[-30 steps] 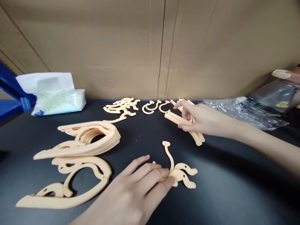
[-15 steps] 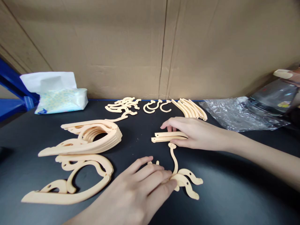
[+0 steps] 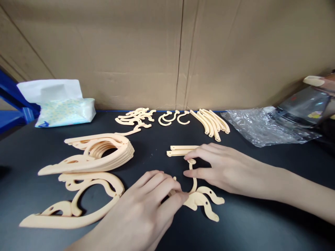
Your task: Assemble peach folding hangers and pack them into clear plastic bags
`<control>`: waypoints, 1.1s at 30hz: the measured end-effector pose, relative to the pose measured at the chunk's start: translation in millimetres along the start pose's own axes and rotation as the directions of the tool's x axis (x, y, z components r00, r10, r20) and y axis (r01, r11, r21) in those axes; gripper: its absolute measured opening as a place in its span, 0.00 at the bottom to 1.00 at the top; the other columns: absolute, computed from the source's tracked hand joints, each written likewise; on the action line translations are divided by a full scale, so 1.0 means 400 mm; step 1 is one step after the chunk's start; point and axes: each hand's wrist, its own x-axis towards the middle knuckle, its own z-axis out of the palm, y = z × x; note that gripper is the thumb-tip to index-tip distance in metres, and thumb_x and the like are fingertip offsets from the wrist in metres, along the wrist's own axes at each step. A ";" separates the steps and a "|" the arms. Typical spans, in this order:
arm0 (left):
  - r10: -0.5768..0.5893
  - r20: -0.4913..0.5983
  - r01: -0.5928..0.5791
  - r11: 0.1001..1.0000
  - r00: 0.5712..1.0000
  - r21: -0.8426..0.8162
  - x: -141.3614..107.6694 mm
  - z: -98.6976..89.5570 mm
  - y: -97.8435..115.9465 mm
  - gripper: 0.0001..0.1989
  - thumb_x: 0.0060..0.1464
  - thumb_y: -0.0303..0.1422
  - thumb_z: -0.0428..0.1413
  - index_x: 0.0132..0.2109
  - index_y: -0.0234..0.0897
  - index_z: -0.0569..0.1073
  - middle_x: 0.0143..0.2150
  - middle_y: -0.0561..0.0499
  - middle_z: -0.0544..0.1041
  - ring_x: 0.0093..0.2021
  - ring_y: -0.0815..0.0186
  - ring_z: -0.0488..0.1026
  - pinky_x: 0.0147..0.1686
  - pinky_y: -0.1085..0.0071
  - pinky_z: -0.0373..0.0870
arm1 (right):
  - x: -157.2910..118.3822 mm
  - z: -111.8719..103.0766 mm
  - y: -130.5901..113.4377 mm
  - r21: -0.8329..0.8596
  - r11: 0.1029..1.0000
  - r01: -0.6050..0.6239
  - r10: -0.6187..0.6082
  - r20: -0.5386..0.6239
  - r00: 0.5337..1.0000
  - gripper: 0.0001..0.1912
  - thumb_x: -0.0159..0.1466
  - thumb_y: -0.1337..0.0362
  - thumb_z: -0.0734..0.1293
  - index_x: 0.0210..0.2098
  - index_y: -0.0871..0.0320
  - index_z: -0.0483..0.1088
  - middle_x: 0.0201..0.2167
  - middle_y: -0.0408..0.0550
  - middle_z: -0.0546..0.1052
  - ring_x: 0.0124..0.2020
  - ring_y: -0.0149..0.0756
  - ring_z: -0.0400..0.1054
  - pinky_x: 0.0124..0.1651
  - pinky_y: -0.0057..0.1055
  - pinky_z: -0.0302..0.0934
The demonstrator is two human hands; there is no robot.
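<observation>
My left hand (image 3: 151, 202), fingers curled together, grips the end of a small cream curved hanger piece (image 3: 193, 200); its fingertips hide part of it. Another such piece (image 3: 210, 193) lies just right of it. My right hand (image 3: 222, 167) hovers with thumb and forefinger apart around a cream hanger hook (image 3: 194, 179), not visibly closed on it. Two slim hanger arms (image 3: 180, 151) lie side by side behind the hook, partly under the right fingers.
At left lie a stack of folded hangers (image 3: 123, 157) and another folded hanger (image 3: 104, 211). Further back are small curved pieces (image 3: 133, 118), loose hooks (image 3: 164, 122) and slim arms (image 3: 209, 122). A tissue pack (image 3: 68, 111) and clear plastic bag (image 3: 251, 125) flank them.
My right hand has let go of the two slim arms and moved toward me, over the hook. Another slim arm now sticks out of the back pile. My left hand has shifted slightly left.
</observation>
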 end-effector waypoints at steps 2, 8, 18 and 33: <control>-0.007 0.005 0.007 1.000 1.000 -0.015 0.004 0.000 0.004 0.12 0.63 0.21 0.49 0.45 0.38 0.75 0.39 0.52 0.76 0.40 0.64 0.71 0.42 0.68 0.68 | -0.008 0.002 -0.015 -0.108 0.994 0.028 -0.030 -0.016 0.999 0.14 0.70 0.71 0.60 0.49 0.58 0.74 0.49 0.53 0.74 0.51 0.42 0.67 0.49 0.39 0.67; 0.110 0.077 -0.108 0.994 0.991 -0.021 -0.008 0.009 0.014 0.11 0.64 0.24 0.48 0.43 0.38 0.74 0.34 0.52 0.74 0.34 0.64 0.69 0.35 0.68 0.65 | -0.015 0.019 -0.044 -0.394 0.911 0.121 -0.138 -0.017 0.990 0.13 0.69 0.72 0.58 0.42 0.64 0.75 0.40 0.54 0.76 0.44 0.44 0.69 0.47 0.40 0.65; -0.064 -0.052 0.073 0.980 0.997 0.185 0.027 -0.031 -0.001 0.13 0.67 0.28 0.47 0.47 0.36 0.76 0.42 0.47 0.78 0.41 0.60 0.74 0.40 0.64 0.72 | -0.048 0.008 -0.003 -0.102 0.956 -0.273 0.223 -0.347 0.911 0.07 0.64 0.72 0.60 0.31 0.58 0.68 0.31 0.49 0.75 0.32 0.36 0.69 0.35 0.33 0.63; -0.059 0.033 0.032 0.848 0.998 0.529 0.078 -0.004 -0.017 0.09 0.64 0.28 0.52 0.47 0.31 0.75 0.40 0.46 0.80 0.38 0.57 0.76 0.36 0.63 0.70 | -0.056 0.024 0.039 0.908 0.243 -0.342 0.791 0.019 0.611 0.10 0.59 0.57 0.69 0.30 0.57 0.69 0.25 0.42 0.72 0.25 0.29 0.65 0.28 0.27 0.61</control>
